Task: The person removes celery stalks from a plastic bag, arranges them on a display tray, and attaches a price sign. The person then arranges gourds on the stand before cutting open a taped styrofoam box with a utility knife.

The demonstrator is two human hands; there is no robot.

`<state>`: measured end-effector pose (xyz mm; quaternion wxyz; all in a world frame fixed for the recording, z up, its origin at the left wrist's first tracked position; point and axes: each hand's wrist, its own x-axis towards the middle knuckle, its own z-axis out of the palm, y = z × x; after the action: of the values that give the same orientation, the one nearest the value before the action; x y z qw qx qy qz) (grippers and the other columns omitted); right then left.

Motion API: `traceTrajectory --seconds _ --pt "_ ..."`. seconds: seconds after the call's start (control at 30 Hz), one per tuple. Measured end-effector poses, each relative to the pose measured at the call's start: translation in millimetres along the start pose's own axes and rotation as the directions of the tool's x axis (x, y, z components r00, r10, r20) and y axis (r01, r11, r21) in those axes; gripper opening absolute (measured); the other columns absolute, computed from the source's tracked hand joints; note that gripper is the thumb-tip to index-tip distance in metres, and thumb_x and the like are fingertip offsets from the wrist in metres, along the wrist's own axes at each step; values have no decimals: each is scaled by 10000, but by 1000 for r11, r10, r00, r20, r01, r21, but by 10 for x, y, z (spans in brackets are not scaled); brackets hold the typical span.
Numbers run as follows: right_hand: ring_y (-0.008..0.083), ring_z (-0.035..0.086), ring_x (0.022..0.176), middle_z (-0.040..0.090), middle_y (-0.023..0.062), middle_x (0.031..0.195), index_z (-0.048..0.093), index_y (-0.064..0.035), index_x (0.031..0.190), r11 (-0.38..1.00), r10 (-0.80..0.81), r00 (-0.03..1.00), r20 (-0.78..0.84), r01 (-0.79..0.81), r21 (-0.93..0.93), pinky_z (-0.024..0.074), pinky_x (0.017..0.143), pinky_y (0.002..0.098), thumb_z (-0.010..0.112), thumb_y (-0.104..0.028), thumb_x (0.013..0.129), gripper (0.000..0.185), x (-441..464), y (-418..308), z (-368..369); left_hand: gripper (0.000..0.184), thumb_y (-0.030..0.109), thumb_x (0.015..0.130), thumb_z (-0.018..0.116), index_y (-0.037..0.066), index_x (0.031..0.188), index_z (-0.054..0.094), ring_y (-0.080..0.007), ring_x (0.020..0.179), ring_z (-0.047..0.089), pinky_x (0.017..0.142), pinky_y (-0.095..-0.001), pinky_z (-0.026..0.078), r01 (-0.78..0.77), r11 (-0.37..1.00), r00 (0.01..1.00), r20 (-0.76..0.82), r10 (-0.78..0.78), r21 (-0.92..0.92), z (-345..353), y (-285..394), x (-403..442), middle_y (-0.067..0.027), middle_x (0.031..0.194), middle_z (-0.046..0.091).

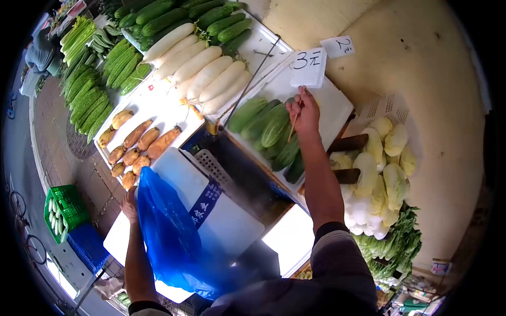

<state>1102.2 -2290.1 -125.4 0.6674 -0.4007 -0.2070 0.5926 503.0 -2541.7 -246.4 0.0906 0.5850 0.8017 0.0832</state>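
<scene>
My right hand point(304, 111) is closed on a thin stick point(293, 126) that carries a white price card point(309, 67) marked 3. Below the hand lie green cucumbers point(275, 126) on a white foam board point(331, 108). At the left, my left hand point(129, 204) rests by the edge of a white foam box lid point(232, 221), beside a blue plastic bag point(166, 221); its fingers are partly hidden and what they touch is unclear. Brown lotus roots point(148, 139) lie just above it.
White radishes point(203, 71), more cucumbers point(163, 21) and bitter gourds point(87, 100) lie at the upper left. Cabbages point(392, 179) and leafy greens point(395, 247) are at the right. A green crate point(76, 203) stands lower left. Another person point(41, 52) is at the far upper left.
</scene>
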Motion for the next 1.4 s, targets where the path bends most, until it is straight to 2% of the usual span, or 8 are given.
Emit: traceTrajectory --seconds 0.3,0.5,0.6,0.63,0.73,0.97,1.2,1.4 --pt "93 421 434 524 12 649 585 -62 1165 937 236 930 282 -141 -318 554 619 327 494 -165 1033 191 -3086 548 1397 548 344 966 643 -75 1310 564 -256 1145 609 997 -339 458 80 428 989 19 -146 -900 -1172 220 -314 -205 1244 645" --pt "90 470 503 493 27 630 563 -1 1133 624 598 759 256 -241 -743 583 708 337 459 -129 1039 190 -5150 1366 2250 598 249 971 654 -16 1443 400 -235 1186 567 1047 -380 438 412 -192 899 364 244 -891 -2111 216 -1734 -137 1230 636" --pt "71 468 530 514 18 666 582 -8 1089 516 612 746 263 -125 -847 537 659 290 470 -136 1040 178 -5754 1864 2421 477 166 942 682 4 1336 467 -275 1089 641 934 -428 552 486 -415 860 505 73 -769 -2362 -154 -2196 -158 1208 635" --pt "65 464 535 523 15 681 588 -12 1073 467 615 737 279 -55 -883 519 638 278 473 -138 1040 174 -5897 1947 2520 437 233 941 672 -17 1274 539 -204 843 663 712 -341 550 423 -468 853 516 -86 -776 -2350 -240 -2316 -132 1060 658" --pt "88 519 655 554 12 746 621 -24 1167 538 611 675 414 29 -842 503 650 264 506 -139 1028 214 -6201 2268 2601 381 203 942 660 9 1252 554 -230 950 652 777 -402 561 362 -588 771 587 -248 -724 -2350 -708 -2570 -128 1105 643" --pt "114 588 683 621 49 802 627 -21 1162 290 849 453 270 26 -957 499 618 272 539 -173 1011 231 -6383 2290 2467 357 247 973 634 0 1227 586 -224 975 670 832 -354 558 -125 -521 680 310 -664 -844 -2631 -2143 -2672 -94 1121 659" --pt "112 570 627 636 72 773 618 4 1089 486 656 689 308 -74 -871 472 577 264 527 -121 1007 175 -6480 2589 2367 326 191 929 687 45 1208 601 -180 958 645 813 -338 538 262 -358 863 384 -328 -896 -2419 -2843 -2544 -57 1082 661" --pt "139 631 673 677 93 780 595 22 962 581 412 898 154 -129 -804 507 625 268 544 -96 979 130 -6476 3254 3348 366 220 915 713 4 1198 627 -187 974 637 823 -331 524 592 -293 661 661 -356 -750 -2354 -3604 -2278 -75 1096 671"
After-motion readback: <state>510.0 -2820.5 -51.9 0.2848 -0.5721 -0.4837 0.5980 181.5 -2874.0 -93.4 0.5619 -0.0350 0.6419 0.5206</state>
